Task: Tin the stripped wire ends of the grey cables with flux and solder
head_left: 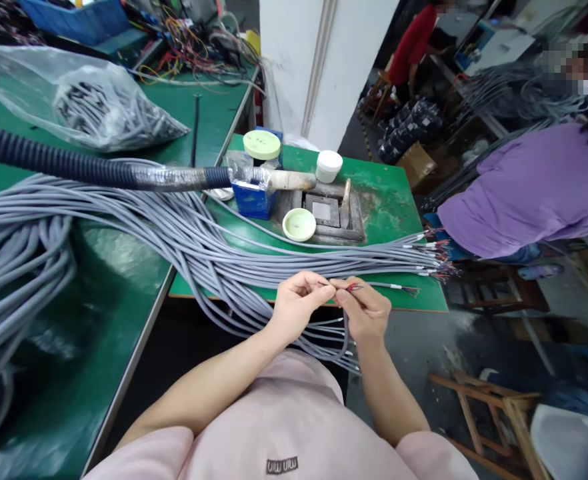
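Observation:
In front of my chest, my left hand (299,303) and my right hand (368,308) meet fingertip to fingertip. Pinched in my right hand is the end of a grey cable (345,333), which hangs below the fingers. Thin coloured wires (355,287), red and dark ones among them, stick out past the right thumb. My left thumb and forefinger are closed on one fine wire of this end; its tip is too small to make out. Just beyond the hands lies a bundle of grey cables (274,260), their stripped ends (439,257) fanned out at the table's right edge.
A solder pot (323,212) sits on the green table (389,193), with a small pale dish (299,225), a white jar (329,167) and a blue box (254,200) around it. A ribbed hose (74,163) crosses above. A person in purple (539,190) sits at right.

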Motion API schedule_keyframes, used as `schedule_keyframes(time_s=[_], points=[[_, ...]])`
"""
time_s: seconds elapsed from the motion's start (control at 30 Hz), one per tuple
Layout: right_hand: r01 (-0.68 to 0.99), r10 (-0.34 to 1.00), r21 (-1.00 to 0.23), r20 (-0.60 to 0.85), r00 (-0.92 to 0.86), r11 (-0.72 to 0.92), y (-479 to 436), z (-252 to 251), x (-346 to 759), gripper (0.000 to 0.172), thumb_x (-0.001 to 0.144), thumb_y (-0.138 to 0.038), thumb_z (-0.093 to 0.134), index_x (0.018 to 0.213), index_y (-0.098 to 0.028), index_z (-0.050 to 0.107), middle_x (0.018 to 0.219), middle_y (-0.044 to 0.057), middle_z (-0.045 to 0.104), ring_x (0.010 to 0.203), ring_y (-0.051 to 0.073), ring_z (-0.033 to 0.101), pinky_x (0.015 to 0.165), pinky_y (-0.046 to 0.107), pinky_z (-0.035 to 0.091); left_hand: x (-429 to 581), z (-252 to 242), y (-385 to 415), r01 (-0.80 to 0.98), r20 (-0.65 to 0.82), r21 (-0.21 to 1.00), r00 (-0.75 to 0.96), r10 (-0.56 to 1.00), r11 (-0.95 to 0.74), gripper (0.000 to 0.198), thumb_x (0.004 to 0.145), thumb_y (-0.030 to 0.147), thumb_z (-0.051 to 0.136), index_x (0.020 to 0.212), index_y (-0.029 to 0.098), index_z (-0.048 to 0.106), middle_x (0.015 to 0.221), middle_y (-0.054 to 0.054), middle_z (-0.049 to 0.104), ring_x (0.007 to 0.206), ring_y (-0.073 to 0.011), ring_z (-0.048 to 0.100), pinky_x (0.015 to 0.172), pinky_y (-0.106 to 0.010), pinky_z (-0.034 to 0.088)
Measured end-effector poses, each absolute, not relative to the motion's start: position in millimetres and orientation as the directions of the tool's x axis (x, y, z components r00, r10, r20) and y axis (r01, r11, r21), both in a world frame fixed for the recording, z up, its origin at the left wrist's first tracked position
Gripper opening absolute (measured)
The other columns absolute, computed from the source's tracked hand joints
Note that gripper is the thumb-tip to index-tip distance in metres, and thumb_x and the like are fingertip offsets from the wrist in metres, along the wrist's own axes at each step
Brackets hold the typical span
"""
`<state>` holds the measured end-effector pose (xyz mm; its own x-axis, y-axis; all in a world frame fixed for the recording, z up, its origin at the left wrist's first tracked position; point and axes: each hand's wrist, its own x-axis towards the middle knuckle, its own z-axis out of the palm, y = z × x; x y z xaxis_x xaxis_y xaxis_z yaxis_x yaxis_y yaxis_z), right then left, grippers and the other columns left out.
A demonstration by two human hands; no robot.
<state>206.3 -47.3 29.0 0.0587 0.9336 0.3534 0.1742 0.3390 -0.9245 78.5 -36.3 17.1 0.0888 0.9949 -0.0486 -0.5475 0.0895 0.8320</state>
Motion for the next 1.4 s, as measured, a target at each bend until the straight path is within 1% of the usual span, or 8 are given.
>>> schedule_keyframes(time_s=[0.13,0.47,0.53,0.63,0.73,0.87,1.07,1.4], points=[[0.249,0.930,-0.904,0.367,0.030,0.348,-41.8,33.3,205.7,0.015,0.084,-0.026,0.062,0.087,-0.024,0.077,0.069,0.001,0.064,0.061,0.013,0.055,0.056,0.027,0.045,76.0,14.7,-32.5,-0.511,-0.091,0.849,0.103,0.991,0.131,0.031,0.062,0.041,0.082,0.067,0.015,0.065,0.053,0.004,0.057,0.046,-0.0045,0.044,0.045,-0.016,0.038],[0.381,0.947,-0.874,0.320,-0.016,0.302,-6.9,41.5,191.1,0.024,0.084,-0.037,0.061,0.072,-0.018,0.070,0.063,0.000,0.061,0.057,0.012,0.053,0.056,0.025,0.044,67.7,6.6,-23.9,-0.450,-0.101,0.885,0.070,0.992,0.121,0.033,0.070,0.047,0.073,0.075,0.017,0.061,0.055,0.004,0.055,0.049,-0.0068,0.048,0.049,-0.018,0.042],[0.454,0.939,-0.831,0.341,-0.038,0.321,9.9,49.2,191.6,0.026,0.083,-0.036,0.061,0.065,-0.018,0.066,0.059,-0.001,0.059,0.055,0.012,0.052,0.056,0.025,0.043,58.9,8.2,-19.5,-0.329,-0.010,0.944,0.041,0.999,0.023,0.029,0.074,0.044,0.070,0.075,0.016,0.061,0.056,0.004,0.055,0.050,-0.0077,0.049,0.050,-0.020,0.041],[0.562,0.934,-0.755,0.345,-0.097,0.338,40.8,59.4,193.4,0.032,0.082,-0.033,0.059,0.055,-0.017,0.058,0.053,-0.002,0.055,0.052,0.011,0.048,0.054,0.024,0.038,40.5,5.9,-12.3,0.032,0.275,0.961,-0.015,0.961,-0.274,0.018,0.082,0.034,0.064,0.077,0.017,0.064,0.061,0.002,0.059,0.055,-0.0095,0.049,0.055,-0.023,0.040],[0.665,0.937,-0.666,0.302,-0.174,0.338,70.5,63.5,191.7,0.034,0.080,-0.032,0.058,0.051,-0.017,0.054,0.048,-0.002,0.051,0.050,0.010,0.045,0.053,0.024,0.033,23.0,-3.1,-4.8,0.398,0.518,0.773,0.052,0.854,-0.494,0.013,0.088,0.027,0.056,0.083,0.018,0.065,0.069,-0.001,0.063,0.066,-0.0136,0.053,0.066,-0.028,0.042],[0.784,0.934,-0.510,0.238,-0.266,0.354,98.2,60.0,181.4,0.038,0.080,-0.033,0.055,0.046,-0.017,0.049,0.046,-0.003,0.043,0.050,0.010,0.040,0.053,0.025,0.027,13.5,-15.1,1.1,0.592,0.613,0.580,0.134,0.779,-0.559,0.013,0.090,0.024,0.053,0.084,0.018,0.064,0.076,-0.003,0.067,0.071,-0.0166,0.053,0.067,-0.031,0.040],[0.877,0.936,-0.328,0.089,-0.342,0.351,119.7,50.9,163.9,0.034,0.079,-0.033,0.055,0.050,-0.016,0.058,0.050,-0.001,0.047,0.054,0.011,0.041,0.054,0.026,0.024,14.6,-16.5,0.8,0.625,0.626,0.526,0.174,0.760,-0.577,0.013,0.090,0.024,0.054,0.084,0.019,0.064,0.072,-0.001,0.067,0.071,-0.0166,0.052,0.065,-0.031,0.036],[0.928,0.929,-0.069,-0.031,-0.368,0.366,128.1,44.8,154.2,0.031,0.084,-0.036,0.052,0.070,-0.018,0.074,0.070,0.005,0.069,0.068,0.018,0.059,0.059,0.028,0.031,13.7,-18.2,1.1,0.614,0.591,0.551,0.191,0.783,-0.565,0.016,0.091,0.025,0.051,0.086,0.020,0.065,0.073,-0.002,0.067,0.073,-0.0169,0.053,0.066,-0.033,0.034]])
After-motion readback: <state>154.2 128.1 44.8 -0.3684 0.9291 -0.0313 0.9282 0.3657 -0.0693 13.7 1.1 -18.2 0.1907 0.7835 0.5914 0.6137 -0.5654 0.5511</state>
